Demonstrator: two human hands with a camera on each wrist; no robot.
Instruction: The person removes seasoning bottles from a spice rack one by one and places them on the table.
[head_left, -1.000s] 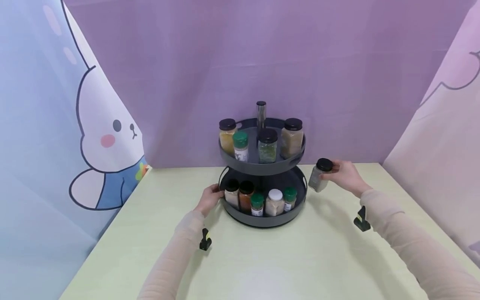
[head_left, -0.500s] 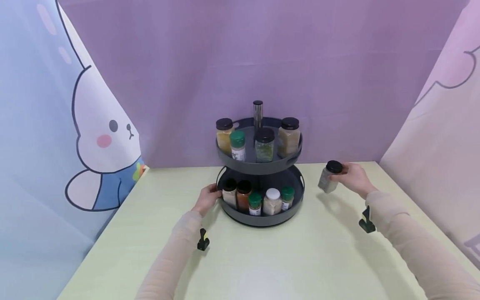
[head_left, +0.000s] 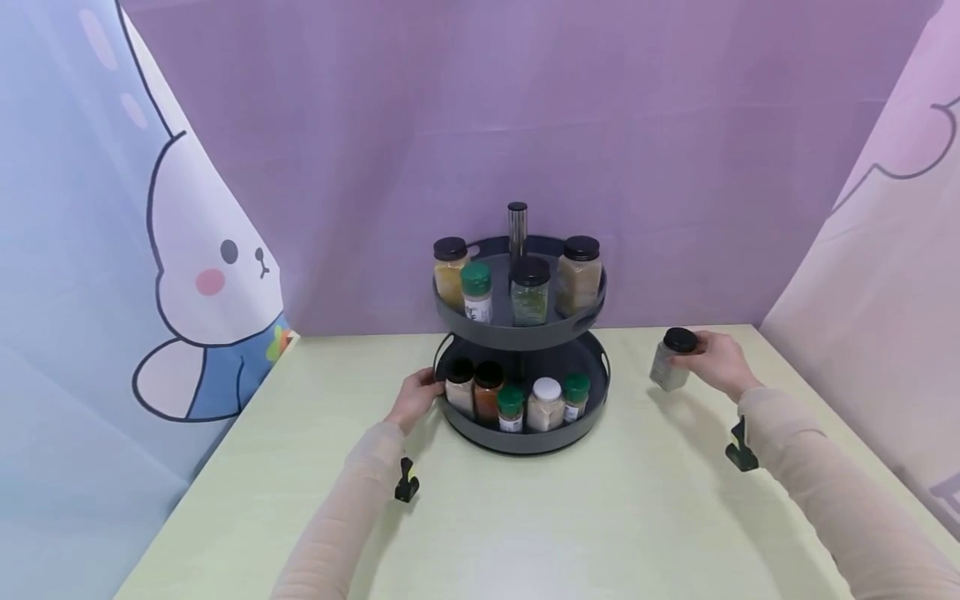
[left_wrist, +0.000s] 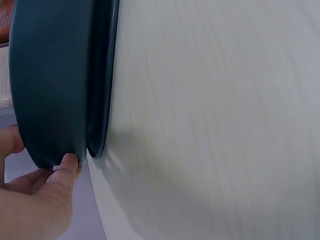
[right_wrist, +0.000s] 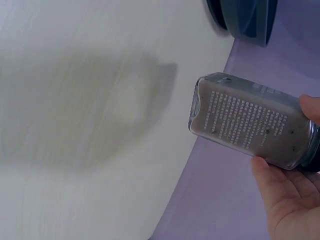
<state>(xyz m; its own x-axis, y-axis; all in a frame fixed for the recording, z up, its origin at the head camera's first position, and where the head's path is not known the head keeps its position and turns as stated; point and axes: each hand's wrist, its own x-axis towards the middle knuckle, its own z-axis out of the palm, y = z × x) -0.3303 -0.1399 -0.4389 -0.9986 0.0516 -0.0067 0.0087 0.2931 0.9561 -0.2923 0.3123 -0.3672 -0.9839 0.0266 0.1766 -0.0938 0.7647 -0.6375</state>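
A square clear spice jar (head_left: 670, 367) with a black lid and greyish-brown contents is held by my right hand (head_left: 718, 363), off to the right of the rack. Printed text covers the side of the jar in the right wrist view, where thumb and fingers grip it near the lid; it is tilted and lifted off the table. At the left, my left hand (head_left: 415, 398) grips the rim of the lower tray (head_left: 487, 437) of a two-tier grey rack. In the left wrist view, the fingertips (left_wrist: 69, 162) press the tray's outer wall.
The upper tray (head_left: 517, 336) bears several jars, among them a yellow spice jar (head_left: 451, 279) and a green-lidded one. Several more, including a white-lidded jar (head_left: 546, 406), stand in the lower tray. A purple backdrop (head_left: 360, 167) hangs behind the pale table (head_left: 525, 525).
My right hand has carried the spice jar rightward, away from the rack, and slightly lower. My left hand stays on the lower tray. The camera view has shifted slightly.
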